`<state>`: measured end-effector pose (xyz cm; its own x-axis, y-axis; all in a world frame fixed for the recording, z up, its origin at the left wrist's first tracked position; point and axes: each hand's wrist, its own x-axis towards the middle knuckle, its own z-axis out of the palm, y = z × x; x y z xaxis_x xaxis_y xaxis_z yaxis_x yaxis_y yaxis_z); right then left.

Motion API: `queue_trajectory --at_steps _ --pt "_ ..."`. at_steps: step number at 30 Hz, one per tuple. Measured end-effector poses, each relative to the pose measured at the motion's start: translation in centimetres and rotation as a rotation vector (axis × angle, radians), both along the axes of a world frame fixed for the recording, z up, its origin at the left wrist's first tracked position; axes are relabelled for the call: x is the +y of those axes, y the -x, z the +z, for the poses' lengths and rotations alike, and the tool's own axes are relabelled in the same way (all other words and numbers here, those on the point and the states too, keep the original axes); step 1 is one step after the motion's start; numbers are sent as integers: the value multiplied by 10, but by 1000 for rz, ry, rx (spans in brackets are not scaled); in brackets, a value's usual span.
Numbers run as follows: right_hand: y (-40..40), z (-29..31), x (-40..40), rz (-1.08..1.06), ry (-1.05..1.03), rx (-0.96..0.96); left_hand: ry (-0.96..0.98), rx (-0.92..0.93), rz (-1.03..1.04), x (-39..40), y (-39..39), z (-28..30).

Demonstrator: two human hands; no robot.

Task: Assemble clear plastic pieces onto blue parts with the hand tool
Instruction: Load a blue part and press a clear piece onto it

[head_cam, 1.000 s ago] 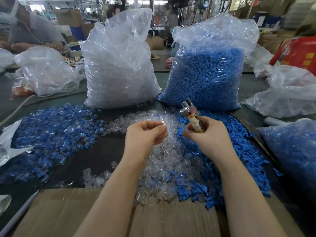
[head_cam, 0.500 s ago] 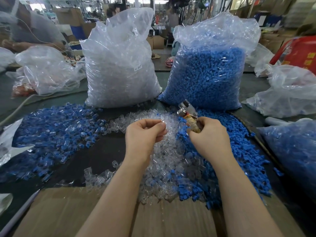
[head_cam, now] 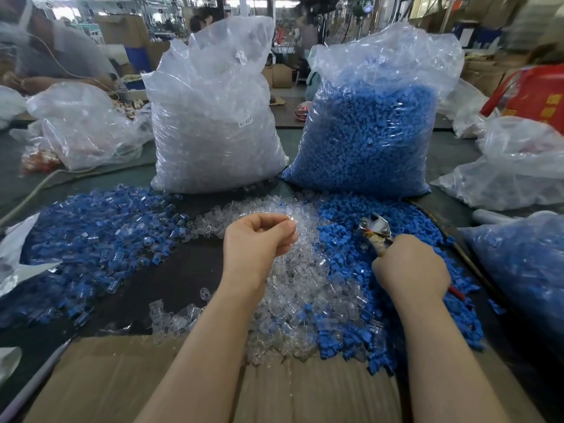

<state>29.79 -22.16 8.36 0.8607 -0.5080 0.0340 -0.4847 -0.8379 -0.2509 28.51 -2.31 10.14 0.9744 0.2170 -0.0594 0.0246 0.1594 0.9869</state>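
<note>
My left hand (head_cam: 259,239) hovers over the heap of loose clear plastic pieces (head_cam: 302,288) and pinches one small clear piece (head_cam: 292,220) between thumb and fingertips. My right hand (head_cam: 410,265) grips the handles of the metal hand tool (head_cam: 374,227), whose jaws point up and left, low over the loose blue parts (head_cam: 351,239). A red handle tip shows behind that wrist. To the left spreads a pile of assembled blue-and-clear parts (head_cam: 100,236).
Two tall plastic bags stand at the back: one of clear pieces (head_cam: 213,129), one of blue parts (head_cam: 372,132). Another blue-filled bag (head_cam: 525,267) lies at the right, cardboard (head_cam: 152,383) at the front edge. A person sits at the far left.
My right hand has moved right and down with the tool, away from the left hand, lowering its jaws onto the blue pile. The left hand stays put.
</note>
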Motion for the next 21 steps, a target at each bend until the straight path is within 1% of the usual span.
queue_trajectory --at_steps 4,7,9,12,14,18,21 --pt "-2 -3 4 86 -29 -25 -3 2 -6 0 0 0" --pt "-3 -1 5 166 -80 -137 6 -3 -7 0 1 1" --pt "-3 5 7 246 -205 -240 14 -11 -6 -1 1 2" --pt "1 16 15 370 -484 -382 37 -22 -17 -2 3 4" --pt "3 21 22 446 -583 -400 59 -42 -25 -4 4 6" --pt "5 25 35 555 -539 -352 60 -92 -64 -9 5 8" --pt "6 24 44 577 -602 -386 44 -95 -101 -11 6 8"
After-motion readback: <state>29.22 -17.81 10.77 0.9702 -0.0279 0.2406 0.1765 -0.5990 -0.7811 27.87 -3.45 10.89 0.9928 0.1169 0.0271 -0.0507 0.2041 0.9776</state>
